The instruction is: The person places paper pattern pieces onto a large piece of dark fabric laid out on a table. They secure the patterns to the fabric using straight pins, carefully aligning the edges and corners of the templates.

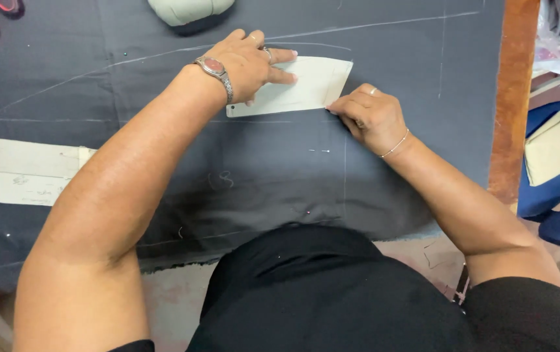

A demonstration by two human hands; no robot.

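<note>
Cream paper pattern piece (306, 88) on dark chalk-marked fabric (241, 169), wooden table edge (511, 98) alongside.

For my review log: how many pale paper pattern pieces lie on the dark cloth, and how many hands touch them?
Pale paper pattern pieces on the dark cloth: 3 (one under the hands, two at the left edge)
Hands on the middle piece: 2 (left hand, right hand)
Total: 5

A pale round cushion (189, 10) lay at the top edge. Cream paper strips (22, 169) rested at the left. A blue chair (554, 189) carried a beige folded piece (556, 150).
</note>
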